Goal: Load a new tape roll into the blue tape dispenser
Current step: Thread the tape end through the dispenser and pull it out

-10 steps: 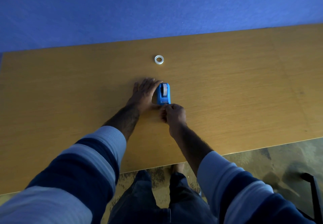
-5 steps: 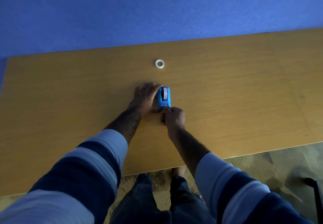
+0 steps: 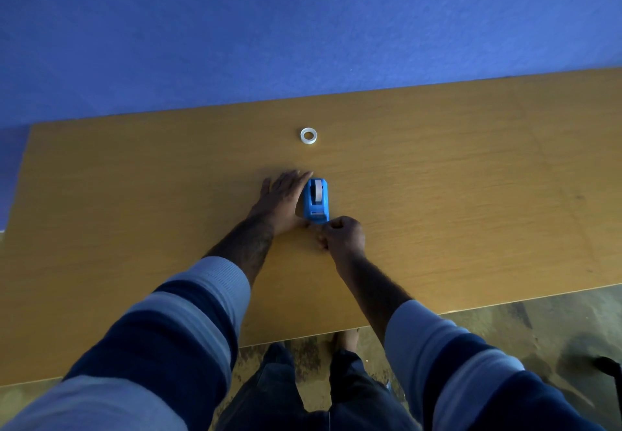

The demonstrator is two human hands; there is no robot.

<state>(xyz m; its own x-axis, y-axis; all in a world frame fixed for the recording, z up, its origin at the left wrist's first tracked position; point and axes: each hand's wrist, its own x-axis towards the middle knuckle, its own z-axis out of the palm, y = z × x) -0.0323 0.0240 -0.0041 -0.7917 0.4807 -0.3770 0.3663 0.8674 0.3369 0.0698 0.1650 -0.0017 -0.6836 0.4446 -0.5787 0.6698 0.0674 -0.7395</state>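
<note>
Our two hands work at a blue tape dispenser (image 3: 316,199) on a wooden desk (image 3: 471,178).

Our left hand (image 3: 282,202) lies flat beside it, fingers apart, likely steadying it. Our right hand (image 3: 343,233) is at the cutter end, fingers pinched together, probably on the tape end, too small to confirm. A roll sits in the dispenser; a small white ring (image 3: 308,135), perhaps the old core, lies well apart.

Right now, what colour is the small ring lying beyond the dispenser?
White, or pale translucent: the ring lies loose on the tan table, clearest in the head view.
</note>
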